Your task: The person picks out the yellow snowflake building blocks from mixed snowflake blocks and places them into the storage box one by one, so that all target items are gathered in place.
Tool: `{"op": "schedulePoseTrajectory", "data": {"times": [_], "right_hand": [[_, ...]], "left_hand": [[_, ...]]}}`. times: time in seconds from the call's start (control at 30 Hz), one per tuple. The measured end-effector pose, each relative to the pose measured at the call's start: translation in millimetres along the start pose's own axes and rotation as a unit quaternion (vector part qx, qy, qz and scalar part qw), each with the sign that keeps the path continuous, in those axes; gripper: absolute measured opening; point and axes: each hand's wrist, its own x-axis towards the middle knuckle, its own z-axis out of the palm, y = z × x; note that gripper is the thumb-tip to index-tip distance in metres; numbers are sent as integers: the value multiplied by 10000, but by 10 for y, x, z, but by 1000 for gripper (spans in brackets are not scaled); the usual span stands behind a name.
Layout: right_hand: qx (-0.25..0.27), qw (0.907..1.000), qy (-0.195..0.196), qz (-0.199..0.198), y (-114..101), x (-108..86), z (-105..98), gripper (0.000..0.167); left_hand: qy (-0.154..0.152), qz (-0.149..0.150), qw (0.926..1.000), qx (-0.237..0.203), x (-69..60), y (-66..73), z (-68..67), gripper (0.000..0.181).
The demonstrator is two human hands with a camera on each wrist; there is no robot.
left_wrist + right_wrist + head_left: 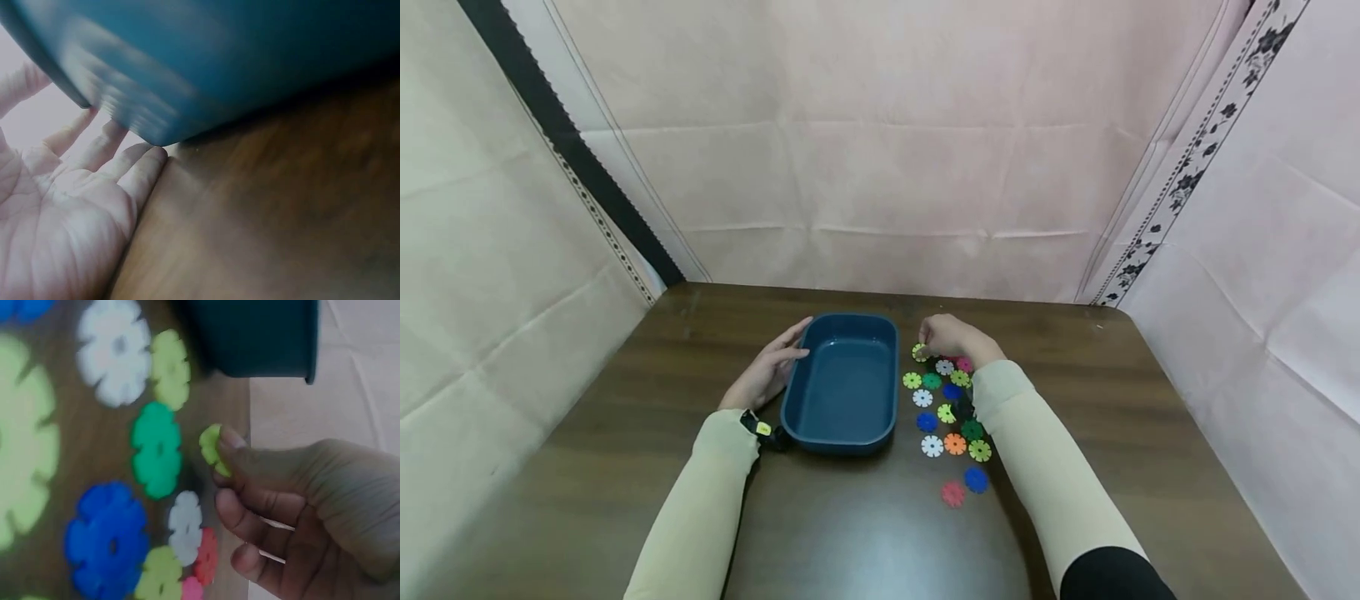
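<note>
Many flower-shaped discs (927, 422) lay on a brown counter (850, 533), right of a blue tray (840, 392). Near the tray's far-right corner, the right hand (957, 335) pinched a yellow-green disc (211, 445) between thumb and fingers. The left hand (766, 372) touched the tray's left side, fingers loosely extended; whether the thumb pressed its rim was unclear.

The right hand (322, 494) covers part of its pinched disc (209, 442); the left wrist view cuts off the tray (200, 56), its side blurred.
</note>
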Motion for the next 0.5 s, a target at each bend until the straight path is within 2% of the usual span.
{"op": "schedulePoseTrajectory", "data": {"times": [0.1, 0.17, 0.27, 0.33, 0.4, 0.5], "right_hand": [[921, 9947, 422, 201, -62, 18, -59, 12], [1685, 9817, 844, 290, -179, 49, -118, 12], [2913, 9462, 1389, 237, -477, 163, -180, 16], [3672, 9173, 1541, 76, -726, 264, -167, 19], [4342, 8878, 1526, -68, -965, 374, -102, 21], [4993, 8578, 1201, -189, -1225, 494, 69, 23]], "left_hand": [[-54, 16, 10000, -42, -2, -17, 8, 64], [-90, 51, 9999, -54, -1, -20, 8, 65], [-68, 91, 9999, -33, -4, -9, 0, 65], [-15, 66, 10000, -37, -13, 3, -1, 65], [-3, 38, 10000, -64, -16, 12, 0, 64], [-17, 9, 9999, -130, -16, 25, 8, 63]]}}
